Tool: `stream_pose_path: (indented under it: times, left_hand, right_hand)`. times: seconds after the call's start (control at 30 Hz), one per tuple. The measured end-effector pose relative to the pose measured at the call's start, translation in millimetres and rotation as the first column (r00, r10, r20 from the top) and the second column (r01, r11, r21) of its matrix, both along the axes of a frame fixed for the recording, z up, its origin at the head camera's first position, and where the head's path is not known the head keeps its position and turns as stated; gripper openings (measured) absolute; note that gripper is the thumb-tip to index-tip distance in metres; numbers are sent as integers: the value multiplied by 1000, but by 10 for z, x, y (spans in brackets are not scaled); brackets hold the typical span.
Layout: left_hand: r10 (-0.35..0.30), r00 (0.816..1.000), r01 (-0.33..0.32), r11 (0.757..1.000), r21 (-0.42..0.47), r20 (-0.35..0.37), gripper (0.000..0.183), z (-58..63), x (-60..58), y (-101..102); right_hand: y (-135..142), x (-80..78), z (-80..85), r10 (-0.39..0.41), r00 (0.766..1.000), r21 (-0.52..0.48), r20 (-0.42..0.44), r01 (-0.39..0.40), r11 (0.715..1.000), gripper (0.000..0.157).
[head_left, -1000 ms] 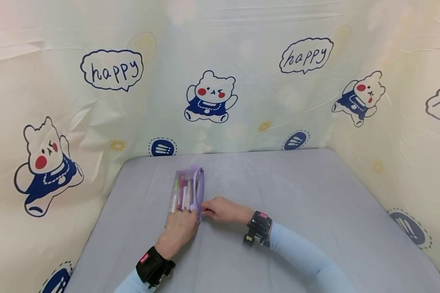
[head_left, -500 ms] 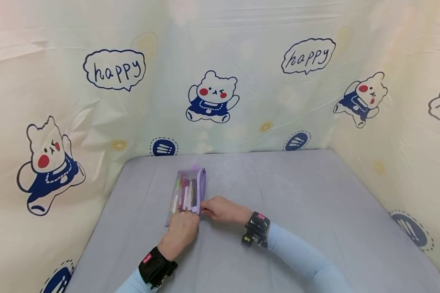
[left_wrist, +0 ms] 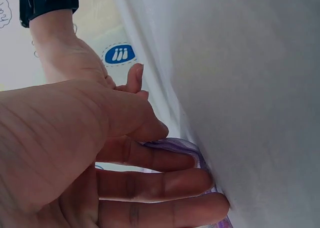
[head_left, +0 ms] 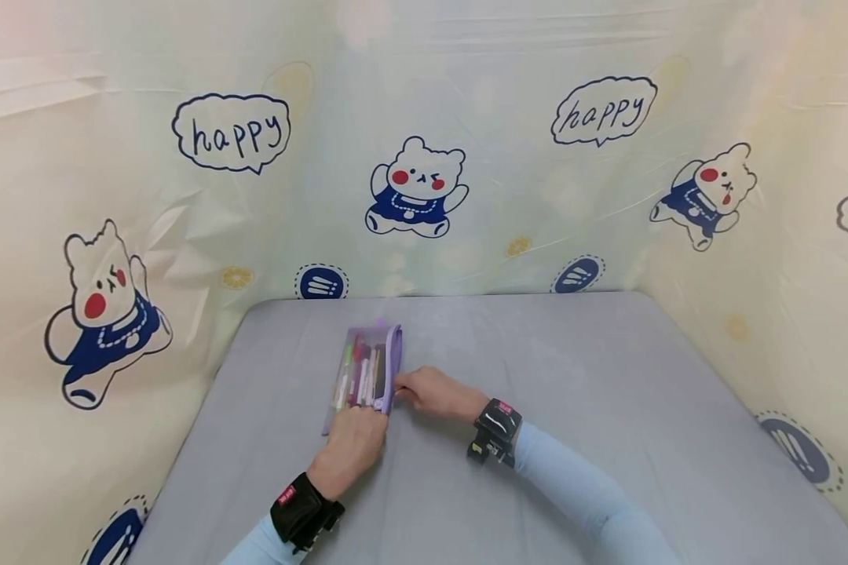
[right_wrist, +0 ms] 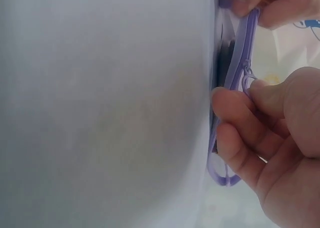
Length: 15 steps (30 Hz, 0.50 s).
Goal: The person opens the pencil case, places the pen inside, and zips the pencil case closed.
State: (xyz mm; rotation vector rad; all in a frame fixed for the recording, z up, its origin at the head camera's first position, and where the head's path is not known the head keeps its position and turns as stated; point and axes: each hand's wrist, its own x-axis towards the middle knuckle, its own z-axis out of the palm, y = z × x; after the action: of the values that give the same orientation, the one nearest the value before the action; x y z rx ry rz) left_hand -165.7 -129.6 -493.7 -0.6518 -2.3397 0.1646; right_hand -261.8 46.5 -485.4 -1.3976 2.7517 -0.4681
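A see-through pencil case with purple zip edging lies towards the left of the grey table in the head view. Several pens show through it, with white, green, red and dark parts. At its near end my left hand grips the corner by the zip, thumb against the index finger in the left wrist view. From the right side, my right hand pinches the zipper pull between thumb and index finger. The slider sits partway along the zip in the right wrist view. Fingers hide the case's near edge.
The grey tabletop stretches right of the case and in front of it. A pale curtain printed with bears and "happy" bubbles hangs behind and at both sides. Each wrist wears a black strapped camera.
The zip edging, gaping in the earliest frame, now lies closer together. My right hand has slid a little along the zip, away from the left hand, which keeps its grip at the near corner.
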Motion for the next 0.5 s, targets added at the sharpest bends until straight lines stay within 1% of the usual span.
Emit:
stream_pose_path:
  times: [0.13, 0.37, 0.5]
  left_hand:
    - [3, 1000, -3, 1000, -3, 15, 26, 17, -1, 0]
    - [8, 998, -9, 1000, 4, 65, 24, 20, -8, -5]
    - [5, 998, -5, 1000, 1, 67, 23, 11, -9, 0]
  right_hand:
    - [-18, -52, 12, -3, 1000, 12, 4, 3, 1000, 11]
    - [-24, -169, 11, -27, 1000, 6, -16, 27, 1000, 10]
    - [-15, -239, -8, -48, 999, 3, -14, 49, 999, 10]
